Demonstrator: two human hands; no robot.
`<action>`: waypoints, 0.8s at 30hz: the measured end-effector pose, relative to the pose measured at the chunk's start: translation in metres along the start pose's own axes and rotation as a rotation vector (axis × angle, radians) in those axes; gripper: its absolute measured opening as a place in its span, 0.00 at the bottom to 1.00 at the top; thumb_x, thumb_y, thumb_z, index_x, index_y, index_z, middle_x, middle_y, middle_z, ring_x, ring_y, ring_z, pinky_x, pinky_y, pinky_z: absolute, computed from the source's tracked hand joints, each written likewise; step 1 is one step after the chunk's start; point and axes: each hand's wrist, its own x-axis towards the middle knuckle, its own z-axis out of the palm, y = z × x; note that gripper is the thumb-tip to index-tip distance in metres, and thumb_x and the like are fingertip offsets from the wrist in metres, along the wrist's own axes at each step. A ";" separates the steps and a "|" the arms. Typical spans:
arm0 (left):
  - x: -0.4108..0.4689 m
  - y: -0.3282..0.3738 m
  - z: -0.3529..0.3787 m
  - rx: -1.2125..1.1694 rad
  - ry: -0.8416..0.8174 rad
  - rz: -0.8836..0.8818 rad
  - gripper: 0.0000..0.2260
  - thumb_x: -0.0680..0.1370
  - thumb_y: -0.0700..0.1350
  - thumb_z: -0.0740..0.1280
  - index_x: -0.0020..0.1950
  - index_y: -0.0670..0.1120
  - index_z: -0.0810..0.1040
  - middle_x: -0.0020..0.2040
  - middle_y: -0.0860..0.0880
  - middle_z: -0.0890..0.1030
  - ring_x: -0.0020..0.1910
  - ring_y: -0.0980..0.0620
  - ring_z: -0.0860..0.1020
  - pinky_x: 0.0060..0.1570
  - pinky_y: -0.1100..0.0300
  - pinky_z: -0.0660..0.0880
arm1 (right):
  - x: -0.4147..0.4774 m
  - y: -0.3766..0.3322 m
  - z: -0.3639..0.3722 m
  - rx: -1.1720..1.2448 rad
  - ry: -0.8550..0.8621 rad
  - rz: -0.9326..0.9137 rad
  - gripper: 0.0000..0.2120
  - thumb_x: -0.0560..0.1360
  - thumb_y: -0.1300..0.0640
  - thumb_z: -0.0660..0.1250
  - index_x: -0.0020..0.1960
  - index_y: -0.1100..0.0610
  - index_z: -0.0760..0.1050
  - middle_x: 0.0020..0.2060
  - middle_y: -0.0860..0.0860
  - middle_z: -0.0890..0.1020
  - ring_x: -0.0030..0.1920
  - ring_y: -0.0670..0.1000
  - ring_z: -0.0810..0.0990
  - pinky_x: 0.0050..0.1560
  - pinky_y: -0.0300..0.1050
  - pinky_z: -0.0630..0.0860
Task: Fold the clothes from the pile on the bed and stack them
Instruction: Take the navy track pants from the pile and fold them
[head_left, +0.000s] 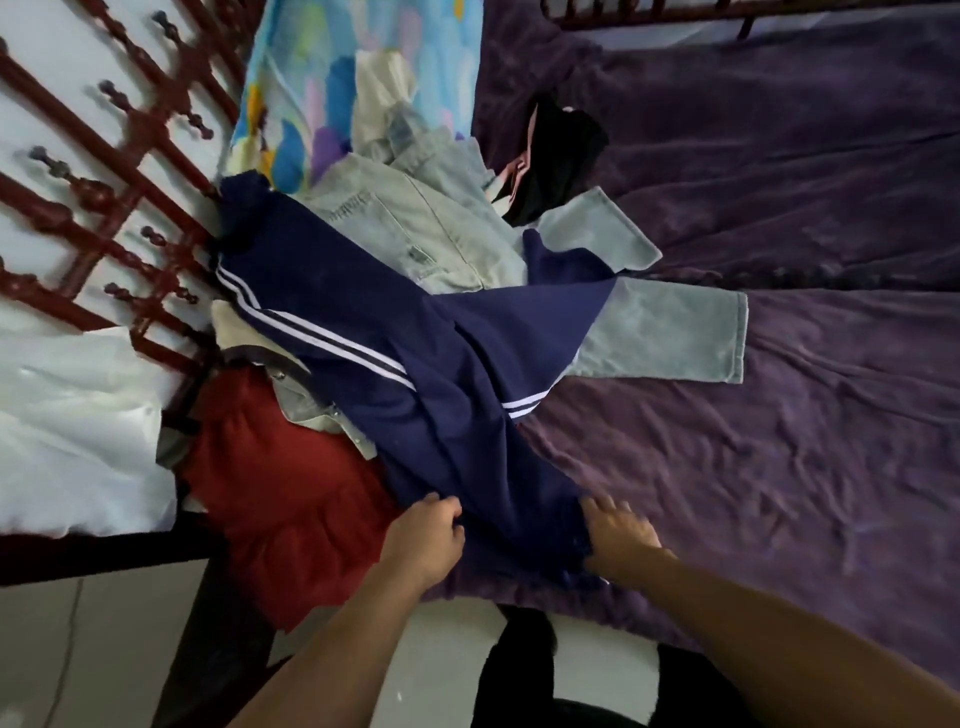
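Head view: I judge I'm barely started. My left hand (427, 535) has its fingers curled on the hem of the navy pants (415, 374). The pants lie across the pile (306, 405) at the near edge of the bed (779, 415). My right hand (618, 530) rests at the same hem, too blurred to tell whether it grips. The jeans (447, 228), a red garment (280, 467) and a black piece (561, 156) lie unfolded. No stack shows yet.

Navy trousers (415, 338) hide fingertips of the left hand (426, 535); the headboard (104, 171) is blurred.
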 end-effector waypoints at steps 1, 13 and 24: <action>0.009 -0.004 0.004 0.029 -0.031 0.037 0.13 0.78 0.48 0.62 0.61 0.49 0.74 0.58 0.50 0.74 0.59 0.48 0.74 0.55 0.55 0.72 | 0.006 -0.005 0.012 0.048 -0.005 0.061 0.36 0.72 0.50 0.68 0.75 0.53 0.56 0.70 0.54 0.65 0.68 0.58 0.66 0.63 0.52 0.69; 0.071 0.053 0.011 0.224 0.001 0.517 0.16 0.76 0.41 0.62 0.64 0.49 0.73 0.64 0.48 0.75 0.63 0.46 0.71 0.58 0.54 0.64 | -0.046 0.018 -0.021 1.309 0.340 0.337 0.09 0.75 0.65 0.64 0.41 0.71 0.75 0.32 0.58 0.77 0.32 0.52 0.75 0.33 0.45 0.71; 0.041 0.144 -0.132 -0.183 0.002 0.572 0.05 0.76 0.41 0.62 0.44 0.50 0.74 0.39 0.49 0.79 0.42 0.45 0.76 0.42 0.53 0.73 | -0.152 0.041 -0.036 1.015 0.509 0.340 0.03 0.70 0.66 0.68 0.40 0.66 0.75 0.33 0.55 0.78 0.34 0.53 0.77 0.38 0.52 0.77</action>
